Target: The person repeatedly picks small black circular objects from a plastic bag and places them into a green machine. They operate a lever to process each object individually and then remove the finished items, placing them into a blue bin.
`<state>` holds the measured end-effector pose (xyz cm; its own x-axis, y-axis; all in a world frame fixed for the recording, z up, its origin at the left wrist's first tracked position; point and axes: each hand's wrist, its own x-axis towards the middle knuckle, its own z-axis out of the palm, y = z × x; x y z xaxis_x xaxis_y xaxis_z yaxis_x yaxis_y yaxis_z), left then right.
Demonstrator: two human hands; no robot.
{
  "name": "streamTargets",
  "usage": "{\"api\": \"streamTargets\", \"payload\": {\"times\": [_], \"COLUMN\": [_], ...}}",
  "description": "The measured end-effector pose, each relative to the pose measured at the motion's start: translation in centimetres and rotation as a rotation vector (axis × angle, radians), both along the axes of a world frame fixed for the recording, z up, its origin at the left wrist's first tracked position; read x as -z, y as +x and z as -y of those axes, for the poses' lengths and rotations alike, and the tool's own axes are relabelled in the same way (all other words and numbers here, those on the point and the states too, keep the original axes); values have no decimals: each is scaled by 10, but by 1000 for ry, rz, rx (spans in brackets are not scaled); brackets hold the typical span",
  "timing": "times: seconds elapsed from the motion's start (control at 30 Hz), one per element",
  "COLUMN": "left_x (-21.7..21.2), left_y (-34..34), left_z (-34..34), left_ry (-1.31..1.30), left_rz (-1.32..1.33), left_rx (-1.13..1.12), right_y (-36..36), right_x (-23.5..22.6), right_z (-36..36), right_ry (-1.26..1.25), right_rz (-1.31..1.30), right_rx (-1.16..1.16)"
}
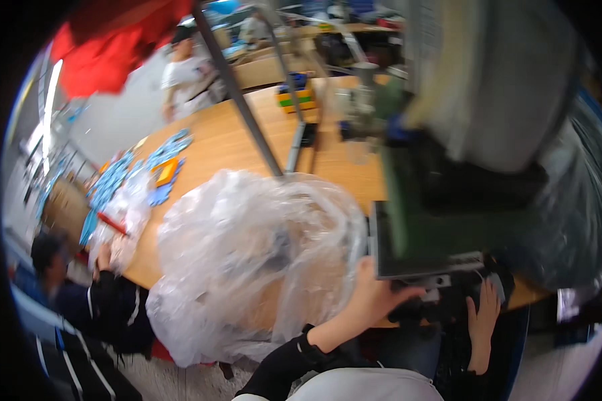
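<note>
In front of me stands a green machine (pixel 441 230) with a dark plate and black parts under its front edge. My left hand (pixel 368 297) is at the left front corner of the plate, its thumb stretched to the right and a finger pointing up. Some of its fingers are hidden. My right hand (pixel 483 317) rests by the black parts at the front right, fingers straight and apart from the thumb. Neither hand visibly holds anything. Left of my left forearm lies a large clear plastic bag (pixel 247 260), its contents only dimly visible.
A grey metal pole (pixel 237 90) rises from the wooden table (pixel 214 150). Beyond it stand yellow and blue bins (pixel 297 97). At left, a seated person (pixel 107 301) works near light-blue straps (pixel 114 180); another person (pixel 190 77) stands farther off. A dark plastic bag (pixel 575 207) is at right.
</note>
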<state>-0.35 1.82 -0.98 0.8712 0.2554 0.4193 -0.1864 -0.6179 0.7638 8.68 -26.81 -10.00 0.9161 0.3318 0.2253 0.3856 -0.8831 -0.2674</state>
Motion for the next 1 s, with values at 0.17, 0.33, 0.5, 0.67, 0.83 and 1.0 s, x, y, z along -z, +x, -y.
{"api": "streamTargets", "payload": {"times": [0.17,0.33,0.5,0.67,0.83,1.0], "left_x": [-12,0,-26,-79,-18,41], "left_y": [-60,-148,-210,-206,-182,-216], "left_z": [-50,-163,-316,-409,-371,-352], "left_ry": [209,306,427,535,465,469], "left_rz": [171,-388,-534,-298,-1076,-897], "left_rx": [-12,-585,-858,-864,-596,-878], "right_y": [1,-4,-3,-13,-32,-43], "right_x": [28,-11,-11,-31,-61,-83], "right_z": [-4,-6,-16,-25,-42,-61], "right_ry": [-136,-48,77,349,446,533], "right_rz": [13,380,371,393,433,369], "right_rx": [70,-185,-174,-131,-127,-172]}}
